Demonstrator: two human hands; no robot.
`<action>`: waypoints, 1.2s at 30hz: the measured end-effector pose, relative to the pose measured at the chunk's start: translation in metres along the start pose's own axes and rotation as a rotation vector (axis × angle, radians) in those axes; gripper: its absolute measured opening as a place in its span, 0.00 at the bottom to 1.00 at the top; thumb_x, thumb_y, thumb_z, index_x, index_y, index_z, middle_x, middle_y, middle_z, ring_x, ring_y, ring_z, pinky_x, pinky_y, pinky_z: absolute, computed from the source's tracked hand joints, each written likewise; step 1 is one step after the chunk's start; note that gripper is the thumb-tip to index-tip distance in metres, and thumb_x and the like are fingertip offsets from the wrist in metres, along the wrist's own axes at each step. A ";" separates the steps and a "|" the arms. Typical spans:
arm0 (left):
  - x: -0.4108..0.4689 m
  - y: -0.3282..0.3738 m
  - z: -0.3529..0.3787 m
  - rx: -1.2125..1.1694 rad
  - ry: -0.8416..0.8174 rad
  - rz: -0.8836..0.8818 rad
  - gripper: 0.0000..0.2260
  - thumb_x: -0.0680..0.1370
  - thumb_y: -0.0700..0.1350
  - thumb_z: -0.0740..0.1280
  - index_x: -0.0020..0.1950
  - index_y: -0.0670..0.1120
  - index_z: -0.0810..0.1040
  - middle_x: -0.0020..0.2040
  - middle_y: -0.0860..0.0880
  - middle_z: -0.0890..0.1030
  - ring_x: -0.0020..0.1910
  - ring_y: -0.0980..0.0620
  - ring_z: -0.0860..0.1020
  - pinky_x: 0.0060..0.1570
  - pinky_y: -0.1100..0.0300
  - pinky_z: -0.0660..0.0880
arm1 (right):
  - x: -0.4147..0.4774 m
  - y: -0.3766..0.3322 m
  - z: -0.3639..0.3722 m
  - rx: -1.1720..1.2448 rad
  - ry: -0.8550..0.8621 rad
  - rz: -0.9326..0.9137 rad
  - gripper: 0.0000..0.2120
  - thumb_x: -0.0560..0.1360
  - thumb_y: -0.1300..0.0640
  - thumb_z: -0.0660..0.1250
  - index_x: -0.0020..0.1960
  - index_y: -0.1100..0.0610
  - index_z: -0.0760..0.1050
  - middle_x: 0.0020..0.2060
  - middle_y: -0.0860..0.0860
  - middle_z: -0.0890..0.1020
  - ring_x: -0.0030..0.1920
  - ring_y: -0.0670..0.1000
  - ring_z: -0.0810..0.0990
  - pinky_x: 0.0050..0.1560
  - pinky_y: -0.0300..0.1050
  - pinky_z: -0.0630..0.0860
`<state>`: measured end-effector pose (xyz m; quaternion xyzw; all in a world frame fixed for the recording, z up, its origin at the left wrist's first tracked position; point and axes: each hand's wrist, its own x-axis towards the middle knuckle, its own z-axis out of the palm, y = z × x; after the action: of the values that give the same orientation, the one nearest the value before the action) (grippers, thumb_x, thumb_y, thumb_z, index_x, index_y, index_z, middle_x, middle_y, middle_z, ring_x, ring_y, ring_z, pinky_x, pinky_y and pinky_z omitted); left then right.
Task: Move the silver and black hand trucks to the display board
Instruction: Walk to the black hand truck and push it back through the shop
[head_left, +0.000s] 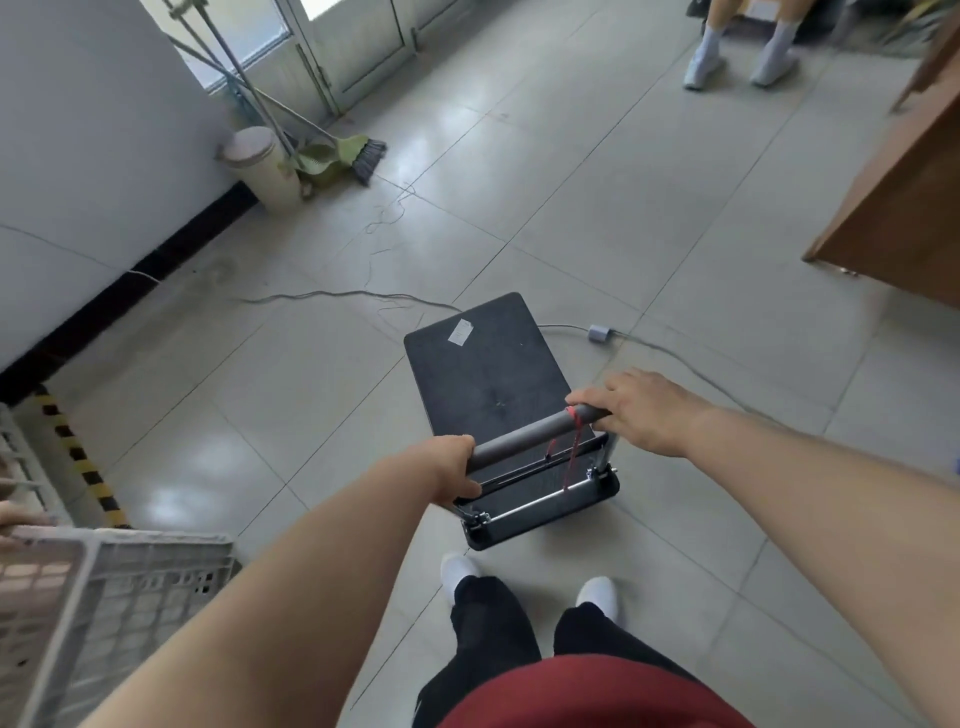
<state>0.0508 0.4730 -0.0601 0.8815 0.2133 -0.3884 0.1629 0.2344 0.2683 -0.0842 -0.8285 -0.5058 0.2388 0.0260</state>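
Standing on a tiled floor (571, 171), a person grips a black hand truck (493, 384) by its grey handle bar (524, 436). A white crate (104, 597) sits at far left. The left hand (452, 467) wraps the bar's left end; the right hand (639, 410) closes over its right end. A cable (332, 295) crosses the floor beyond the truck.

One hand truck (493, 395) stands on the tiled floor (571, 208), a little right of the middle of the view. Its flat black deck is a rounded rectangle lying level, with a small white sticker (460, 331) near the far edge. At the near end a silver metal frame rises to a grey padded handle bar (524, 434), which runs slantwise across the deck's width. A red cord (572, 447) is tied on the bar near its right end and hangs down to the frame.
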 end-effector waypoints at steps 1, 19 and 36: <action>0.002 0.006 -0.001 0.022 -0.034 0.012 0.13 0.75 0.49 0.68 0.54 0.46 0.71 0.52 0.46 0.78 0.51 0.44 0.77 0.49 0.54 0.72 | -0.007 0.004 0.002 0.003 0.000 0.014 0.17 0.78 0.45 0.58 0.66 0.37 0.64 0.50 0.52 0.75 0.55 0.54 0.72 0.59 0.49 0.68; 0.019 0.014 -0.014 0.350 -0.195 0.355 0.16 0.74 0.55 0.67 0.52 0.48 0.64 0.41 0.50 0.74 0.41 0.46 0.77 0.42 0.53 0.74 | -0.082 -0.033 0.037 0.141 0.129 0.371 0.16 0.76 0.40 0.58 0.63 0.36 0.66 0.49 0.48 0.75 0.54 0.52 0.71 0.58 0.46 0.66; 0.001 -0.039 -0.011 0.321 0.088 0.559 0.14 0.81 0.51 0.57 0.66 0.55 0.63 0.51 0.47 0.74 0.46 0.45 0.74 0.42 0.53 0.66 | -0.076 -0.108 0.074 0.198 0.262 0.581 0.22 0.75 0.38 0.57 0.69 0.37 0.62 0.47 0.49 0.72 0.54 0.54 0.70 0.56 0.50 0.67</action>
<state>0.0388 0.5118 -0.0587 0.9364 -0.0944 -0.3188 0.1126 0.0854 0.2417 -0.0912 -0.9552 -0.2151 0.1756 0.1021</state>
